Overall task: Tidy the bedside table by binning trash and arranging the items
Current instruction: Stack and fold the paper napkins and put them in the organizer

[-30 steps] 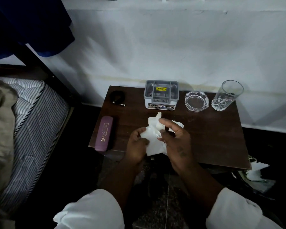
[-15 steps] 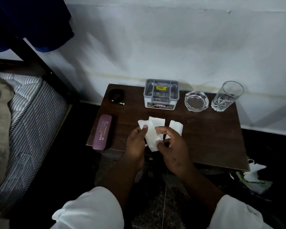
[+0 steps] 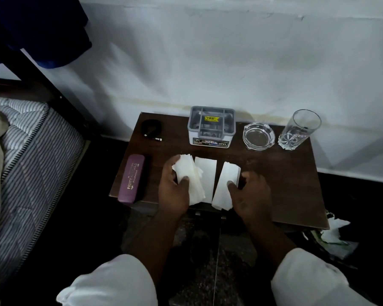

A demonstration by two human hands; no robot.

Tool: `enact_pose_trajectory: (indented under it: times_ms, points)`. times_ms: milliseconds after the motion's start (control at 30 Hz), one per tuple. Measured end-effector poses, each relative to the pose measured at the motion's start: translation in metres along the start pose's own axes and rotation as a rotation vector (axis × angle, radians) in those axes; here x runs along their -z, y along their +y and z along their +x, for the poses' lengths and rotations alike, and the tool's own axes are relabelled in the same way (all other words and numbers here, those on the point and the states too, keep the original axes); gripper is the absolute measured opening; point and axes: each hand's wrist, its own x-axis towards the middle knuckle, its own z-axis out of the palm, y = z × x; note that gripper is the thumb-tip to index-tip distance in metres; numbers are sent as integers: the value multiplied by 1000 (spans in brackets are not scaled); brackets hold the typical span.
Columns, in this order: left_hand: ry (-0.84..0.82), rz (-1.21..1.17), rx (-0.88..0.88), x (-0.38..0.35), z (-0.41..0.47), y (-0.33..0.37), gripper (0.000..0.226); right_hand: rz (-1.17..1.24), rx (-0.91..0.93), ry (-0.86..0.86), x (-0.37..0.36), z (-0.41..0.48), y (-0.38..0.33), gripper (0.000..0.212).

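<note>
On the bedside table (image 3: pixel 285 184), along the near edge: purple case (image 3: pixel 132 178) far left; left hand (image 3: pixel 174 191) curled round the crumpled left tissue (image 3: pixel 189 173), thumb on top; middle tissue (image 3: pixel 206 175) lying flat just beside; right tissue (image 3: pixel 227 186) pinched at its right edge by right hand (image 3: pixel 250 195).

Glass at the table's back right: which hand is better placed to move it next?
Right, probably. The right hand is nearer the glass, on its side of the table; the left hand is farther off. Both hold folded tissues they would drop first.
</note>
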Motion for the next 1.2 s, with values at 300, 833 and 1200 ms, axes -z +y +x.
enact_pose_trajectory:
  times_ms: [300,833,1200]
  points:
    - [-47,16,23,-5,-2,2,78,-160,-4,-60,-16,-10,-6,59]
    - [-103,-8,126,-11,-1,-7,77,609,-210,-61,-1,-5,-22,30]
    - [-284,-278,173,-21,-1,-6,81,1500,-253,-570,23,-7,-42,37]
